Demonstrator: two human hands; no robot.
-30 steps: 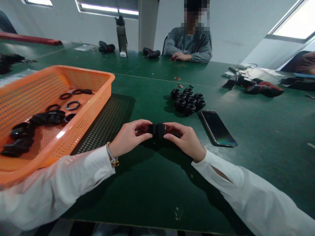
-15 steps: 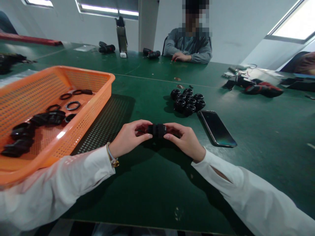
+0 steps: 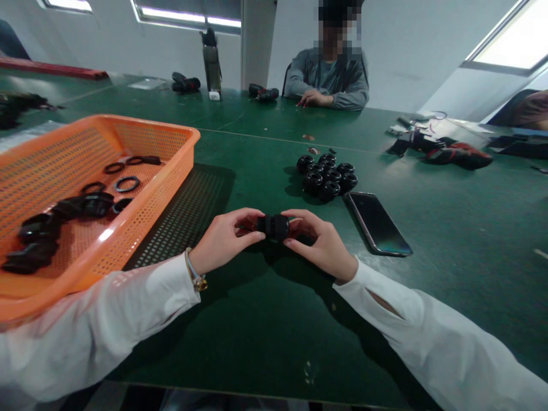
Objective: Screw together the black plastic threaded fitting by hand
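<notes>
A black plastic cable gland (image 3: 274, 227) lies sideways between my two hands, just over the green table (image 3: 257, 331). My left hand (image 3: 231, 235) pinches its left end between thumb and fingers. Around the domed right end are the thumb and fingertips of my right hand (image 3: 319, 240), closed on it. Beyond my hands, several black round cable gland pieces (image 3: 329, 176) stand in a cluster. The orange basket (image 3: 166, 188) on my left holds black rings (image 3: 127, 184) and more black gland parts (image 3: 40, 228).
A phone (image 3: 379, 222) lies right of the cluster. Across the table sits a person (image 3: 327, 80) with a hand on the tabletop. Toward the back are a bottle (image 3: 211, 65) and a power drill (image 3: 263, 92). Red-and-black tools (image 3: 458, 154) lie at the right.
My right fingers have shifted slightly around the gland's right end, and more of that end shows. My left hand stays in place. The person opposite has moved their fingers a little.
</notes>
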